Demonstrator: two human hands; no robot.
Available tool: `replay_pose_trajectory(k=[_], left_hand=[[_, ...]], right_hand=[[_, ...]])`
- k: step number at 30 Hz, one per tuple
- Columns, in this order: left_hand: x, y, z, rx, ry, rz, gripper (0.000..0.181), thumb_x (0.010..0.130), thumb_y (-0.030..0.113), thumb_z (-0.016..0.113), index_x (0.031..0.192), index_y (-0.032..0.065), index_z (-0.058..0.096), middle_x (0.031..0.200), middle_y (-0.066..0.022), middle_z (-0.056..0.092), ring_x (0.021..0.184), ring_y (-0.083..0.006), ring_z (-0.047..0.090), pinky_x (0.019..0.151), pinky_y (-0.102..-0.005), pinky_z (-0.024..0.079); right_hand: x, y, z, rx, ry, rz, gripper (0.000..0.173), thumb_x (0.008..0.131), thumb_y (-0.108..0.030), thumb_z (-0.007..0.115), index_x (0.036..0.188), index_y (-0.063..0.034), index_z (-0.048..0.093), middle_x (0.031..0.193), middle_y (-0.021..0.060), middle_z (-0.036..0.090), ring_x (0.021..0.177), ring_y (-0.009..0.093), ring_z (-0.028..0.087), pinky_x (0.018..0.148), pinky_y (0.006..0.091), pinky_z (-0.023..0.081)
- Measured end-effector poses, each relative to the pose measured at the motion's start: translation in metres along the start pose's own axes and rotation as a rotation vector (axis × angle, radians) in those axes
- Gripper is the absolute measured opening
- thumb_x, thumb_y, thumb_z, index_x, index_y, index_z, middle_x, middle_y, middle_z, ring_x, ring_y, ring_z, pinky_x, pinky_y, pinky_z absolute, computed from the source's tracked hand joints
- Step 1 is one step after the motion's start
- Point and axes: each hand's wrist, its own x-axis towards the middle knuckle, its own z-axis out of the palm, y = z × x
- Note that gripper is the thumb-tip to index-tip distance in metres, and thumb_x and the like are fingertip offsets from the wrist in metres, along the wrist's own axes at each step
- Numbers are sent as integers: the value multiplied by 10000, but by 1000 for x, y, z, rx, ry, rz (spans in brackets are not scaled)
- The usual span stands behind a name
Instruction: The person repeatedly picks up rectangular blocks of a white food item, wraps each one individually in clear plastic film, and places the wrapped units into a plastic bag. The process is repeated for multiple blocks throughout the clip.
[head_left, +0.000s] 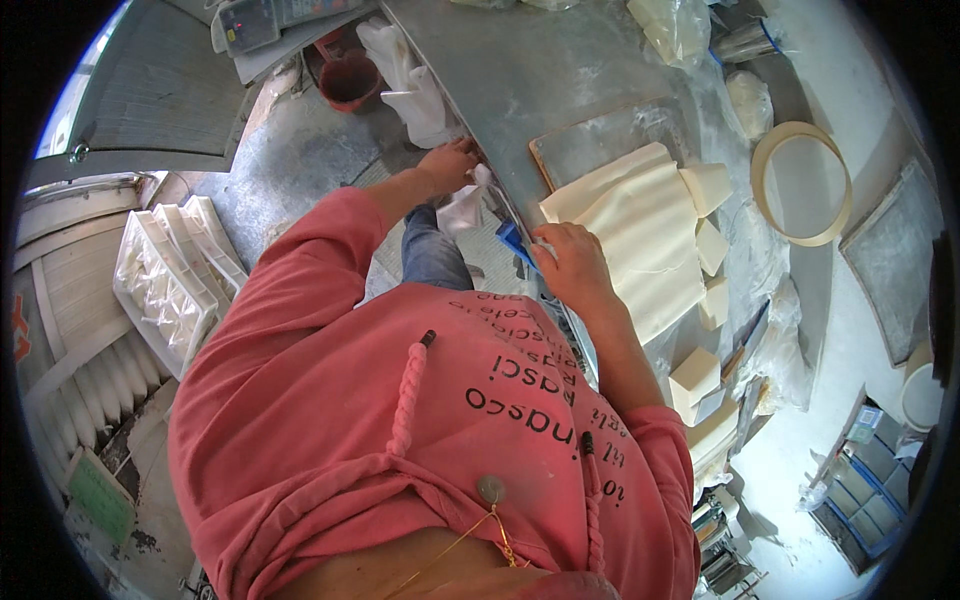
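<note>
My left hand (448, 166) is at the steel table's near edge, beside white plastic bags (420, 109) hanging there; a whitish piece of plastic (463, 208) hangs just below it, and whether the fingers grip it cannot be told. At the edge further right, my right hand (566, 259) has its fingers curled over the rim, close to a blue object (514, 238); its palm is hidden. Beyond the right hand lies a folded pale dough sheet (637, 240), partly over a board (607, 142). Pale dough blocks (705, 189) stand along its far side.
A round wooden sieve frame (801, 184) leans near the wall. Clear plastic bags (671, 30) lie at the back of the steel table (510, 67). A red bucket (349, 81) stands on the floor, and white crates (169, 285) stand at the left. More dough blocks (694, 375) lie at the right.
</note>
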Motion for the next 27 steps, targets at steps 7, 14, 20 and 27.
replay_pose_trajectory(k=[7,14,20,27], left_hand=[[-24,-20,-6,-234,-241,-541,382,693,218,669,1046,110,569,869,-108,581,872,-288,568,815,-384,443],[-3,4,-19,99,6,-10,390,676,199,671,1052,141,580,1189,-133,466,1172,-313,383,976,-426,313],[-8,8,-25,234,-81,-48,257,697,277,625,891,110,643,1216,-106,466,1203,-284,362,1001,-436,271],[-87,-42,22,-611,97,-651,287,716,118,623,976,17,558,797,-94,608,720,-280,602,630,-390,488]], right_hand=[[11,3,30,39,-29,-47,208,795,-210,560,944,-66,577,907,136,590,875,322,557,795,428,419],[22,-10,32,-7,-83,-74,204,798,-205,565,940,-59,577,907,129,593,878,311,563,784,406,440],[15,-10,33,-74,-73,-97,189,806,-236,556,892,-68,567,886,119,592,888,305,570,774,408,448],[-8,-4,43,-28,-129,11,216,801,-249,556,920,-72,585,931,141,605,907,330,572,800,432,438]])
